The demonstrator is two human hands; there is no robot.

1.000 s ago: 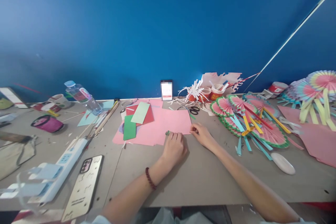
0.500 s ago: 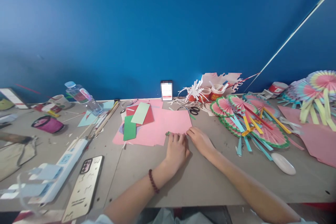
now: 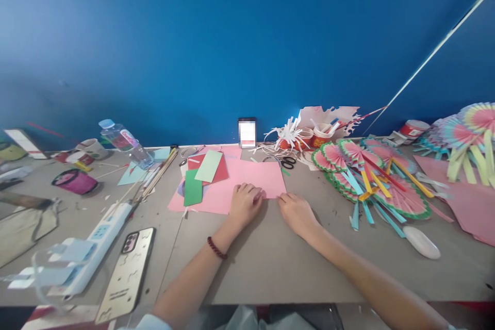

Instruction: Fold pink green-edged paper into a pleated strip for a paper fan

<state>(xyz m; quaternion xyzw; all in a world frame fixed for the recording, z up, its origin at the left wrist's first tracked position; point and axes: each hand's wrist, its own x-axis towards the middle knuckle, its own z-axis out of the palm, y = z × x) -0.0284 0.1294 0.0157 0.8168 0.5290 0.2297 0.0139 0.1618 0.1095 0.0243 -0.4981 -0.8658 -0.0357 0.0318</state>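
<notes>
Where it shows, pink paper (image 3: 263, 174) stretches sideways

Plain pink paper (image 3: 265, 174), green-edged pink fans (image 3: 410, 197), blue wall (image 3: 247, 36)

Worktop (image 3: 266, 268) and blue wall (image 3: 247, 41), viewed from a person's head.
The single view faces forward and down from the near side, left hand (image 3: 243, 206) and right hand (image 3: 297, 213) just below mid-frame, wall filling the upper half.

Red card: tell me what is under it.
Pink paper shows below and right of the red card, seemingly running beneath it. Anything else directly under is covered and cannot be seen; a pale green card also hides part of its top.
</notes>
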